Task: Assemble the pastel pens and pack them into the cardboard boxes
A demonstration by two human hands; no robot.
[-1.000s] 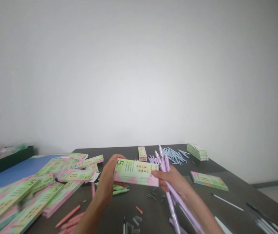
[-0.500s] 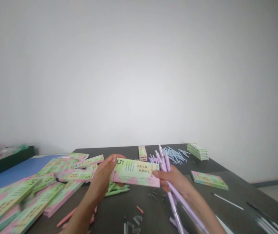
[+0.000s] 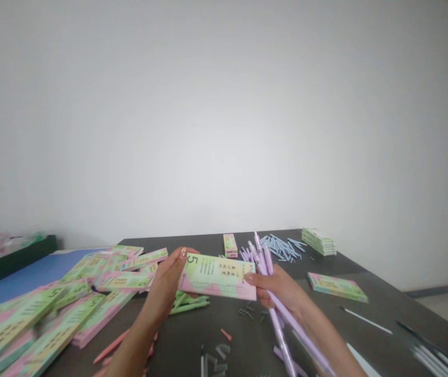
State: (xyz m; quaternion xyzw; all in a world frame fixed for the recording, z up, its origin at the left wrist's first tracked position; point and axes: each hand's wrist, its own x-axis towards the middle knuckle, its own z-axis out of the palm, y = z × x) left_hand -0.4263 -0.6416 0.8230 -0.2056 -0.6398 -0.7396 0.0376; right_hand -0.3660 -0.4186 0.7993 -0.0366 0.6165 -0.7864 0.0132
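Note:
A flat green-and-pink cardboard box (image 3: 216, 277) with a large printed 5 is held level above the table between both hands. Its left end is in my left hand (image 3: 171, 272), thumb on top, with most of the fingers hidden behind it. At the other end, my right hand (image 3: 282, 290) pinches the box under its thumb. The same hand also grips several purple pens (image 3: 280, 337), which slant up past the fingers. Below the box lie green pen barrels (image 3: 190, 303), partly covered by it.
Many similar boxes (image 3: 47, 319) are piled at left, near a dark green tray (image 3: 15, 259). Light-blue pen parts (image 3: 281, 247) and a stack of boxes (image 3: 318, 242) lie at the back. Another box (image 3: 337, 287) and white refills (image 3: 436, 361) are at right; pink parts (image 3: 112, 345) lie in front.
The box and both hands have shifted very slightly to the left. Both holds look the same, and the things on the table have not been moved.

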